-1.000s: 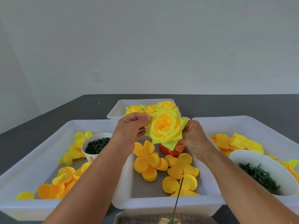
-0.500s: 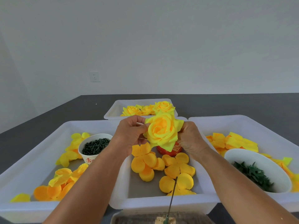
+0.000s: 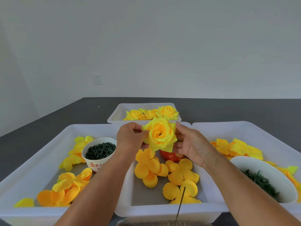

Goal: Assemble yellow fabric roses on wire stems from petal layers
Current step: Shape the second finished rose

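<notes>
Over the middle tray [image 3: 162, 211], just in front of the far tray [image 3: 117, 115] of finished roses [image 3: 166, 111], both hands hold up the rose [image 3: 160, 136]. Within the last second the right hand [image 3: 190, 144] has swung from behind the bloom to its side. Its palm shows and its fingers bend loosely toward the base, though any grip there is hidden. The left hand [image 3: 130, 141] pinches an outer petal. The bloom now faces the camera and looks fully layered, probably being shaped. A wire stem [image 3: 180, 201] stands below it.

Red cup [image 3: 171, 156] mostly hidden behind rose [image 3: 160, 136]; wire stem [image 3: 180, 204] base cut by bottom edge.
</notes>
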